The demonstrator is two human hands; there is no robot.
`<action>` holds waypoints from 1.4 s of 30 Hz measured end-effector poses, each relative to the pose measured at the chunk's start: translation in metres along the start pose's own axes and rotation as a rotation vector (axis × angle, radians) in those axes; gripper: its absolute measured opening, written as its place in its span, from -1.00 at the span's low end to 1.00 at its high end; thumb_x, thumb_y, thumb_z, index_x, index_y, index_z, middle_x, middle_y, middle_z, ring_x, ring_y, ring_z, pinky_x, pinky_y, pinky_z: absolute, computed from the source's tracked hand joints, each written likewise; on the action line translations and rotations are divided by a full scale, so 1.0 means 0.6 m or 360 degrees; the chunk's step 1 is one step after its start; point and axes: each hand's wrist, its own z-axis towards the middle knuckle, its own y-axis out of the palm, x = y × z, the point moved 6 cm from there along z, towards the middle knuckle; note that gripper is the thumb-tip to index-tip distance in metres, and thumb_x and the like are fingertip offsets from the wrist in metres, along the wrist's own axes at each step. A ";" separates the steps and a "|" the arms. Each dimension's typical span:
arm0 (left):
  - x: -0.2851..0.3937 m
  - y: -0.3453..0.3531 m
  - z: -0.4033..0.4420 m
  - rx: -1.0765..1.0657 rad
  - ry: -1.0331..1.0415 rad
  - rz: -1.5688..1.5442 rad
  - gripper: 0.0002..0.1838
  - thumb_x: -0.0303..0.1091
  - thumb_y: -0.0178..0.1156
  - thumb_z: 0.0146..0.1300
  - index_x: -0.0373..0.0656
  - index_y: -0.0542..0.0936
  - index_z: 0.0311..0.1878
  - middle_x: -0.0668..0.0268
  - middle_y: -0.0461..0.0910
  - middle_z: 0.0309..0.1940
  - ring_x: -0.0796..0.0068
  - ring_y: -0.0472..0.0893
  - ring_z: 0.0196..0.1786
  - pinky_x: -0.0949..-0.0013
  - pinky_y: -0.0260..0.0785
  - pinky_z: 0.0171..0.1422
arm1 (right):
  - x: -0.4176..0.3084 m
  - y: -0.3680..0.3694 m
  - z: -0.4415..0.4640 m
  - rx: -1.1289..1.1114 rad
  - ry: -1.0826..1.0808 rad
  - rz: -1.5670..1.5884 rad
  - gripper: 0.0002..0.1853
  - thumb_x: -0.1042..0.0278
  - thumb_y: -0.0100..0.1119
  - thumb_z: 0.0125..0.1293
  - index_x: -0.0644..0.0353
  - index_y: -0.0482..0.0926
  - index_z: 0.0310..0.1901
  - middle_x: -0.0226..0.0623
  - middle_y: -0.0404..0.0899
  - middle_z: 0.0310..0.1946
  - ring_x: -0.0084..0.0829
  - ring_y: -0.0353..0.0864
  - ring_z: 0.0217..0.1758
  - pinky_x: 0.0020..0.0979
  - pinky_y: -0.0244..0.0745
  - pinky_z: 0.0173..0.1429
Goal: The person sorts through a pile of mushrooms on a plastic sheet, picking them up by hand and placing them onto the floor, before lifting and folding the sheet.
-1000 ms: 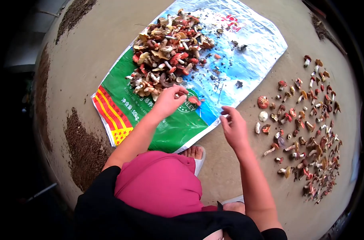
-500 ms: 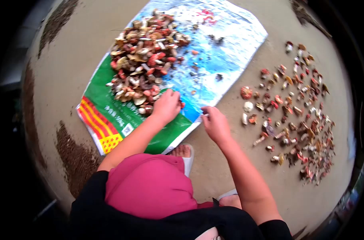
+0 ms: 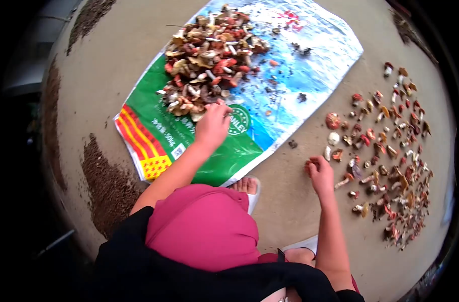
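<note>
A heap of red, cream and brown mushrooms (image 3: 209, 60) lies on a flattened printed sack (image 3: 229, 156). My left hand (image 3: 212, 126) is at the heap's lower edge, its fingers bent and closed around a mushroom that they partly hide. Over the bare floor between the sack and the scattered mushrooms (image 3: 390, 166), my right hand (image 3: 321, 175) has its fingers curled together. A small reddish-brown piece, apparently a mushroom, shows at its fingertips.
Dirt crumbs (image 3: 300, 49) dot the blue part of the sack. Brown soil (image 3: 106, 186) is spread on the concrete floor (image 3: 285, 201) at the left. My sandalled foot (image 3: 249, 189) stands by the sack's near edge. A stick (image 3: 413, 32) lies at the upper right.
My right hand has moved away from the sack's edge, rightward and down toward the scattered mushrooms. My left hand stays by the heap, now against its lower edge. The view has shifted slightly.
</note>
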 end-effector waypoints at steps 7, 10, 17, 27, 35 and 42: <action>-0.055 -0.032 -0.030 -0.0378 -0.0418 0.0501 -0.61 -0.16 0.39 0.12 -0.13 0.55 -0.06 0.19 0.56 -0.12 0.13 0.63 -0.09 0.15 0.51 -0.06 | -0.140 -0.042 -0.080 0.0193 -0.0128 -0.1383 -0.60 0.27 0.25 0.27 0.14 0.49 0.12 -0.14 0.55 -0.05 -0.11 0.63 -0.07 -0.15 0.55 0.01; -0.061 -0.009 -0.043 -0.0409 -0.0409 0.0703 -0.54 -0.14 0.42 0.09 -0.13 0.53 -0.01 0.19 0.56 -0.10 0.11 0.64 -0.09 0.13 0.53 -0.06 | -0.173 -0.026 -0.079 0.0255 -0.0449 -0.1324 -0.59 0.28 0.27 0.24 0.16 0.50 0.11 -0.17 0.56 -0.05 -0.15 0.60 -0.04 -0.19 0.54 0.03; -0.060 -0.010 -0.036 -0.0562 -0.0711 -0.0419 -0.63 -0.27 0.35 0.18 -0.18 0.56 0.02 0.26 0.62 -0.08 0.37 0.66 -0.11 0.32 0.53 -0.12 | -0.176 -0.013 -0.066 0.0243 -0.0530 -0.1438 -0.59 0.33 0.29 0.21 0.17 0.51 0.10 -0.17 0.57 -0.07 -0.16 0.56 0.01 -0.21 0.49 0.09; 0.122 0.081 -0.045 -0.1373 -0.1223 -0.2112 -0.60 -0.34 0.25 0.36 -0.20 0.46 0.21 0.36 0.60 -0.13 0.60 0.61 -0.18 0.53 0.52 -0.13 | -0.258 0.101 -0.039 -0.0160 -0.0481 0.0201 -0.70 0.41 0.39 0.15 0.27 0.55 -0.11 -0.22 0.64 -0.29 -0.36 0.61 -0.36 -0.35 0.54 -0.20; 0.062 0.079 -0.019 -0.0882 -0.0867 -0.1437 -0.59 -0.27 0.17 0.42 -0.23 0.46 0.25 0.31 0.58 0.05 0.60 0.58 -0.15 0.50 0.44 -0.05 | -0.121 0.030 0.055 0.0446 -0.0146 0.0329 -0.70 0.29 0.38 0.21 0.31 0.56 -0.16 -0.27 0.68 -0.33 -0.51 0.66 -0.29 -0.44 0.56 -0.15; -0.046 0.037 -0.011 -0.0194 -0.0654 -0.1202 -0.76 -0.40 0.11 0.43 -0.23 0.58 0.08 0.42 0.63 -0.19 0.69 0.55 -0.27 0.58 0.41 -0.20 | -0.060 -0.040 0.094 0.0658 0.0182 -0.0268 -0.65 0.22 0.40 0.17 0.30 0.52 -0.20 -0.10 0.68 -0.32 -0.17 0.70 -0.26 -0.21 0.56 -0.08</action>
